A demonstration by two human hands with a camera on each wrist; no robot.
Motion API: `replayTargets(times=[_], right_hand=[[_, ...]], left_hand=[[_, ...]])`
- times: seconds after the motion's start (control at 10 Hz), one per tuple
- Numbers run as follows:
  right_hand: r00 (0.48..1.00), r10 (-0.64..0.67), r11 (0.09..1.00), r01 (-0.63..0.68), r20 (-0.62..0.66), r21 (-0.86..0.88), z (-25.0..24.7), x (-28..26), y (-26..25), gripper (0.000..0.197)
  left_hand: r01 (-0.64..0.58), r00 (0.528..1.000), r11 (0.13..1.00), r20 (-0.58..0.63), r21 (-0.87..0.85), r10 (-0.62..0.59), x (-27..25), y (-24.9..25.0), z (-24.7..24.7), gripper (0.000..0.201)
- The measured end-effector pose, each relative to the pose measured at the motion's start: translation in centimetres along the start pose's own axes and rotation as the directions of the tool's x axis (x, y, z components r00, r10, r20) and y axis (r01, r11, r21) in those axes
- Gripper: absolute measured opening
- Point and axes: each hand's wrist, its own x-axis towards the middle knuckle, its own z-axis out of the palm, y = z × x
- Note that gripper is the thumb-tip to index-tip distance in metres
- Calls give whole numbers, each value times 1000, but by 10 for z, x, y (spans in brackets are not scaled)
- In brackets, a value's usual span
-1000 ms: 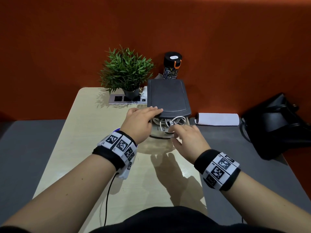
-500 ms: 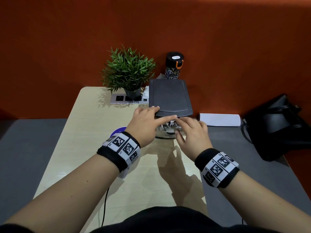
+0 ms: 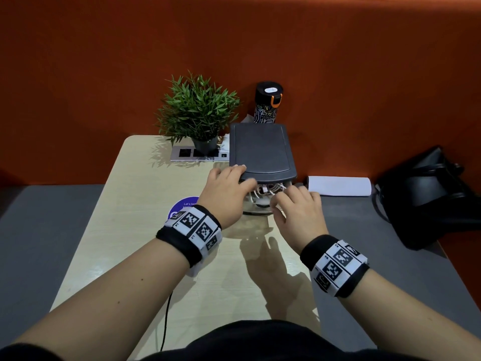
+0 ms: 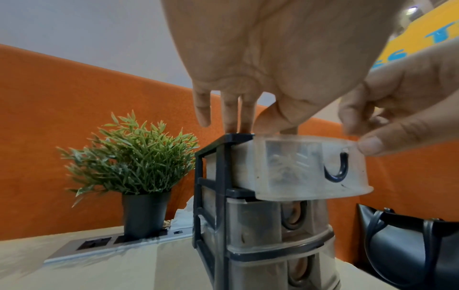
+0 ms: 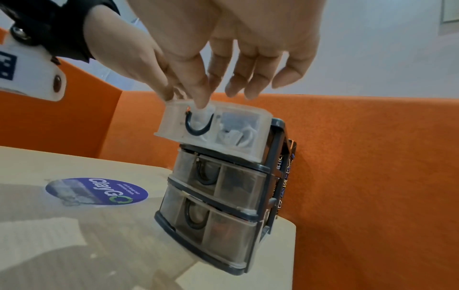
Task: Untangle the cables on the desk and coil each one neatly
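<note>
The right hand [image 3: 296, 212] has dipped its bent fingers into the open top drawer [image 5: 213, 127], touching the white cables [image 3: 270, 190]; grip unclear. The left hand [image 3: 226, 194] still presses flat on the drawer unit [image 3: 263, 149] at the worktop's [image 3: 135, 230] far right corner. Cables come out next.

Top drawer [image 3: 263, 198] further out than before

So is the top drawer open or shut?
Open. The top drawer sticks out past the two drawers below it, and white cables show inside from above.
</note>
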Motion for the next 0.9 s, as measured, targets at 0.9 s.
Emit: replayTargets(times=[0.9], right_hand=[[673, 84, 976, -205, 735, 76, -16, 11, -18, 21]], left_hand=[[131, 991, 908, 48, -397, -122, -47, -33, -3, 31]])
